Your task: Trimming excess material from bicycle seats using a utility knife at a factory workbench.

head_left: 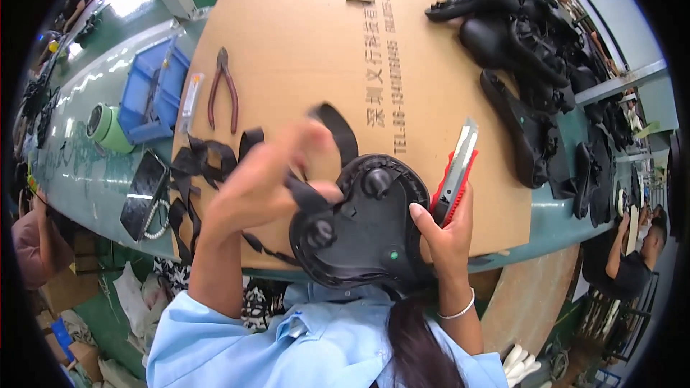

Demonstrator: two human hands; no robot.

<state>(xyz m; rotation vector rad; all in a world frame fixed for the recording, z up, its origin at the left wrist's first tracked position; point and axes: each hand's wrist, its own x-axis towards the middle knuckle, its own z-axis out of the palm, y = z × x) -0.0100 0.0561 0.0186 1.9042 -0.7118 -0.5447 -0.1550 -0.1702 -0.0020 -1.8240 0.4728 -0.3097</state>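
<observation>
A black bicycle saddle lies underside up in front of my body at the table's near edge, two round knobs showing inside its raised rim. My right hand is closed on a red utility knife, blade pointing up and away, while its thumb rests by the saddle's right edge. Above the saddle's left side, my left hand is blurred by motion. Its fingers are closed on a black strip that loops beyond the hand. Whether this strip is still joined to the saddle cannot be made out.
Cut black strips lie at the left. Beyond them are red-handled pliers, a blue bin, a green round container and a dark phone. Black saddles pile up at right on the cardboard sheet. Other people work at both sides.
</observation>
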